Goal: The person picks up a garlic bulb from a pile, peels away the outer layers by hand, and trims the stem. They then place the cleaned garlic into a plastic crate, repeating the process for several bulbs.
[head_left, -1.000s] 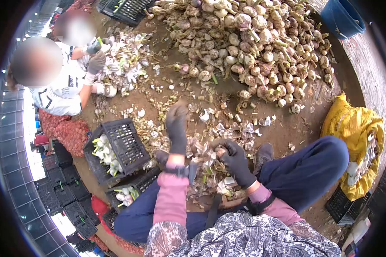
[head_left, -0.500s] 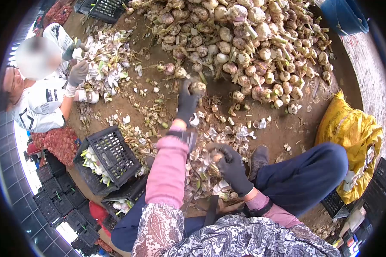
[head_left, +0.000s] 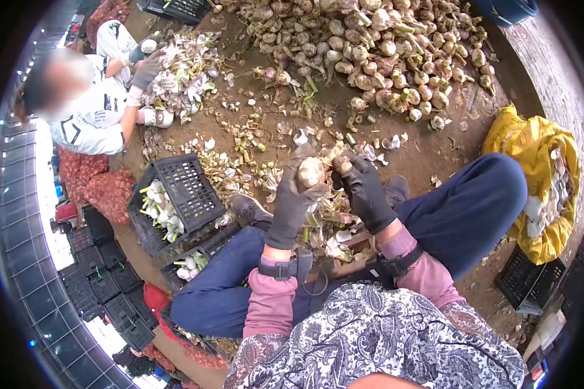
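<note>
A garlic bulb (head_left: pixel 311 172) with dirty, pale skin rests in my left hand (head_left: pixel 288 204), the dark-gloved fingers and thumb curled around it. Its dry stalk or roots point up and right, towards my right hand (head_left: pixel 366 193). That hand, also in a dark glove, is closed right beside the bulb, with a small tan patch showing at its fingertips. What it grips is too small to make out. Loose skins and cut stalks (head_left: pixel 331 227) lie below both hands, between my legs.
A large heap of garlic (head_left: pixel 376 58) lies ahead. At left stand a black crate (head_left: pixel 183 188) and trimmed garlic (head_left: pixel 162 211). A yellow sack (head_left: pixel 537 175) is at right, with a black crate (head_left: pixel 531 282) below it. Another person (head_left: pixel 87 110) sits at upper left beside peelings (head_left: pixel 185 74).
My left hand has drawn back from the heap with the garlic bulb, down to my right hand. My right hand has risen slightly to meet it. The view has shifted.
</note>
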The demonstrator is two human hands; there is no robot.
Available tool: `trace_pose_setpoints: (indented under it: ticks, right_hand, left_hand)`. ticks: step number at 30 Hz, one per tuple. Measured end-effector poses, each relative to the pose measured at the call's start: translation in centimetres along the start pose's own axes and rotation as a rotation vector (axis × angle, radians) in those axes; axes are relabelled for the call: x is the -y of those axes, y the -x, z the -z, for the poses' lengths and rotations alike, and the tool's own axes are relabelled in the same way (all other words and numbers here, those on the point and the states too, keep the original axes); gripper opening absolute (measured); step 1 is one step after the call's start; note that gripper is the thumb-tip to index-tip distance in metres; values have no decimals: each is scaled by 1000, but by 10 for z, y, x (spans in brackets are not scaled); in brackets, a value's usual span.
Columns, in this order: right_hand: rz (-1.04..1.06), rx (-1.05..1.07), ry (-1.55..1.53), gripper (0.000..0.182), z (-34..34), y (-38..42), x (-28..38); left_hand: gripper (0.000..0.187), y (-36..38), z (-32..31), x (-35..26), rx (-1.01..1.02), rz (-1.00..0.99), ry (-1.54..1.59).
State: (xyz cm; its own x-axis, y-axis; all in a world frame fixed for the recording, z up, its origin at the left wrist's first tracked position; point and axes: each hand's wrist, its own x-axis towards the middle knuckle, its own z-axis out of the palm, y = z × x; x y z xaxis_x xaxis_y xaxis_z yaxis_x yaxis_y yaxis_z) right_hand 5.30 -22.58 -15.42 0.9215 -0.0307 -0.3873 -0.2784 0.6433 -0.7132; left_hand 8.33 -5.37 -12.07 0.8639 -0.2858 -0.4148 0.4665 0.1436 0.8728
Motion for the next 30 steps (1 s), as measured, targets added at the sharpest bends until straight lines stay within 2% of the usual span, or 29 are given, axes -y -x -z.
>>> trace_pose_setpoints:
  ticks: [2, 5, 7, 9, 11, 14, 15, 17, 18, 21, 22, 25, 26, 28, 30]
  right_hand:
    - [-5, 68, -132, 39, -6, 8, 2]
    - [77, 163, 118, 36, -20, 24, 18]
    - [36, 193, 82, 31, -21, 28, 22]
    - [-14, 204, 46, 29, -22, 31, 21]
    - [26, 219, 107, 26, -20, 32, 17]
    - [139, 221, 156, 18, -23, 35, 13]
    - [185, 216, 163, 16, -25, 36, 13]
    - [455, 181, 398, 13, -25, 35, 9]
    - [592, 162, 515, 14, -26, 33, 9]
    - [785, 145, 750, 22, -33, 35, 18]
    - [766, 140, 799, 23, -37, 41, 22]
    - [764, 142, 908, 26, -47, 55, 29]
    - [798, 161, 919, 27, -47, 55, 27]
    - [872, 174, 881, 29, -44, 49, 20]
    - [681, 148, 686, 27, -36, 41, 9]
  left_hand:
    - [74, 16, -17, -15, -23, -118, -189]
    - [74, 30, -26, -27, -49, -502, -604]
    - [73, 36, -28, -34, -53, -757, -878]
    - [71, 43, -28, -29, -88, -764, -834]
    - [69, 52, -28, -27, -132, -772, -876]
    - [74, 64, -30, -28, -186, -642, -731]
    - [74, 67, -31, -29, -174, -534, -508]
    - [74, 74, -33, -29, -149, -316, -64]
    - [62, 77, -29, -25, -114, -377, -65]
    - [46, 77, -14, -24, 48, -143, 210]
    - [47, 71, -12, -17, 150, -94, 519]
    - [44, 60, -31, -13, -297, -121, 318]
    - [41, 66, -36, -15, -296, -199, 160]
    - [42, 61, -30, -18, -259, -184, 103]
    - [46, 55, -24, -13, -210, -135, 153]
